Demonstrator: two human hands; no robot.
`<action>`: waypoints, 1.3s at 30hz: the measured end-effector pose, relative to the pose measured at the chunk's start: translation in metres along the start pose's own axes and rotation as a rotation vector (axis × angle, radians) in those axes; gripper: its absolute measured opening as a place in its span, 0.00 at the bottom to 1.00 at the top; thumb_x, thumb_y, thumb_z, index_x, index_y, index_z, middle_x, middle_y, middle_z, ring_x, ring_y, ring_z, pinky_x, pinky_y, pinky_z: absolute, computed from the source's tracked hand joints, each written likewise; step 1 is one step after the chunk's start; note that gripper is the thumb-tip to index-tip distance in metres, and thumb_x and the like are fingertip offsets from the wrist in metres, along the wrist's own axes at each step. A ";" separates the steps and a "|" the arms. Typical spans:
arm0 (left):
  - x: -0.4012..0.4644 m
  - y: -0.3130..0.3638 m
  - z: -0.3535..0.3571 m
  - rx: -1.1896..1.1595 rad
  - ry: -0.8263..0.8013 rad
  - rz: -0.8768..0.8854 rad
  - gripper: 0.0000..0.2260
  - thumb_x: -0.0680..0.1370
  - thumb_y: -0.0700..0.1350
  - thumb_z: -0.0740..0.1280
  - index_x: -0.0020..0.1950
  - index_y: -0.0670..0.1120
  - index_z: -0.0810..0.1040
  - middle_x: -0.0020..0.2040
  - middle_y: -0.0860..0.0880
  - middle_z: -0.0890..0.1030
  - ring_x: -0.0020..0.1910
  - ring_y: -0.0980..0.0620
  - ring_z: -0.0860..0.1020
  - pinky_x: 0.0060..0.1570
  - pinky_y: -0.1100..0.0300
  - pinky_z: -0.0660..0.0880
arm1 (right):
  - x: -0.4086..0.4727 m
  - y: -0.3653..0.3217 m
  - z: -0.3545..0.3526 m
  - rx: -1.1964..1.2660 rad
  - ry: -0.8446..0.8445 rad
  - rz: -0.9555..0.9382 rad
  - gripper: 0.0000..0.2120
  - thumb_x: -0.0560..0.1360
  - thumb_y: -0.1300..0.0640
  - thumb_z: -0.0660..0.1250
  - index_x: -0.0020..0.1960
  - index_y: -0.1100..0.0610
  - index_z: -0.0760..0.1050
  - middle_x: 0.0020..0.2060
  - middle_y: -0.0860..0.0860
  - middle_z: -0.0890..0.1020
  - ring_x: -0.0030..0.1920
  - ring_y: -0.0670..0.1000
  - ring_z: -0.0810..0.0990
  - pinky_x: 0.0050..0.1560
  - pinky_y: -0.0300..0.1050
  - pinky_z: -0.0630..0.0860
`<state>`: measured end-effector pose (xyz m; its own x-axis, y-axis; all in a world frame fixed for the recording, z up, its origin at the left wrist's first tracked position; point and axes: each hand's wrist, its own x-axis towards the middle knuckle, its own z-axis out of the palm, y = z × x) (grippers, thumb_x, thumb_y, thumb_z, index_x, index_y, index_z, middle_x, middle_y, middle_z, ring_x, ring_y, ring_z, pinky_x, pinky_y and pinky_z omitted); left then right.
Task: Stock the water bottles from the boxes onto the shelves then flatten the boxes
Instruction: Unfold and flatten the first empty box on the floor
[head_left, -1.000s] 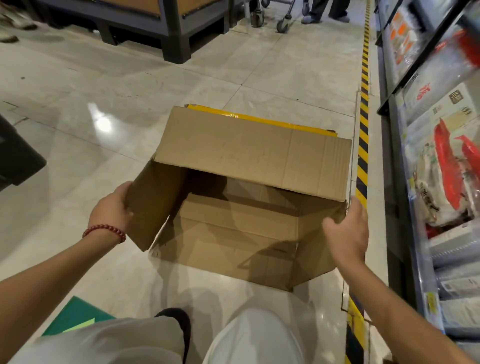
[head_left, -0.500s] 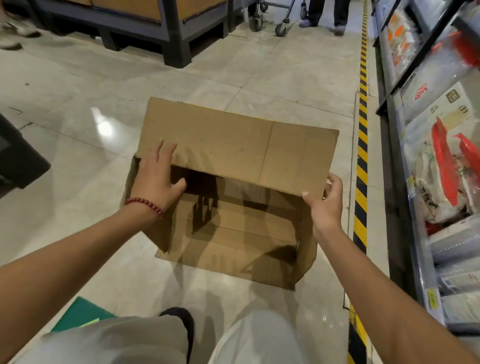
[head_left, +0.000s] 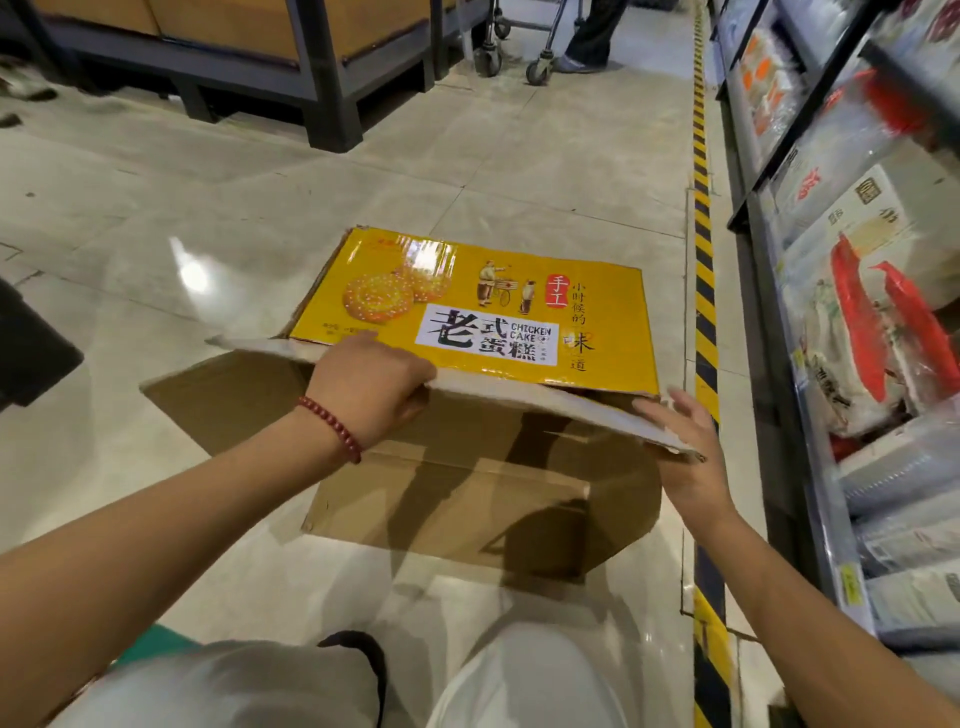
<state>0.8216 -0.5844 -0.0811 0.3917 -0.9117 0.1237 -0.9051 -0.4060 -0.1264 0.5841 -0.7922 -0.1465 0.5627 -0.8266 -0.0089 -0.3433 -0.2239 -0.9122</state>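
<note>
An empty cardboard box (head_left: 467, 312) lies collapsed on the tiled floor in front of me, its yellow printed face turned up. Brown flaps spread out beneath that face toward me. My left hand (head_left: 369, 384), with a red bead bracelet at the wrist, grips the near edge of the yellow panel, thumb on top and fingers curled under. My right hand (head_left: 680, 452) is under the panel's near right corner with fingers straight and spread, touching the cardboard edge. No water bottles are in view.
A refrigerated shelf unit (head_left: 852, 312) with packaged goods runs along the right, bordered by a yellow-black floor stripe (head_left: 704, 270). A dark wooden display stand (head_left: 234, 57) is at the back left. A person's feet beside a cart's wheels (head_left: 540, 67) are far ahead. My knees (head_left: 519, 675) are at the bottom.
The box has gone from open and upright to pressed nearly flat, its yellow face now on top. My left hand moved to grip the panel's near edge; my right hand opened under the corner.
</note>
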 end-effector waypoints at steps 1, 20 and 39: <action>-0.005 0.003 0.005 -0.042 -0.055 0.026 0.09 0.75 0.48 0.64 0.53 0.50 0.78 0.50 0.47 0.82 0.51 0.44 0.79 0.57 0.50 0.73 | 0.002 0.006 -0.003 -0.016 0.010 0.027 0.19 0.77 0.60 0.66 0.65 0.44 0.73 0.70 0.50 0.65 0.67 0.48 0.65 0.62 0.36 0.64; -0.026 -0.049 0.046 0.211 -0.427 0.012 0.39 0.79 0.35 0.56 0.72 0.64 0.33 0.77 0.46 0.44 0.76 0.44 0.46 0.71 0.45 0.55 | -0.018 0.000 0.058 -0.042 0.081 0.366 0.09 0.70 0.62 0.60 0.43 0.68 0.74 0.39 0.67 0.77 0.41 0.68 0.78 0.39 0.68 0.78; -0.021 -0.118 -0.010 0.392 -0.624 -0.100 0.29 0.75 0.50 0.65 0.73 0.60 0.57 0.68 0.56 0.66 0.67 0.51 0.66 0.61 0.51 0.70 | -0.074 -0.086 0.248 0.528 -0.174 0.597 0.09 0.70 0.63 0.66 0.47 0.59 0.68 0.49 0.57 0.75 0.41 0.50 0.78 0.41 0.48 0.81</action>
<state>0.9183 -0.5173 -0.0588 0.5961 -0.6879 -0.4142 -0.7804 -0.3748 -0.5005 0.7583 -0.5840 -0.1687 0.5203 -0.6281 -0.5786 -0.2468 0.5380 -0.8060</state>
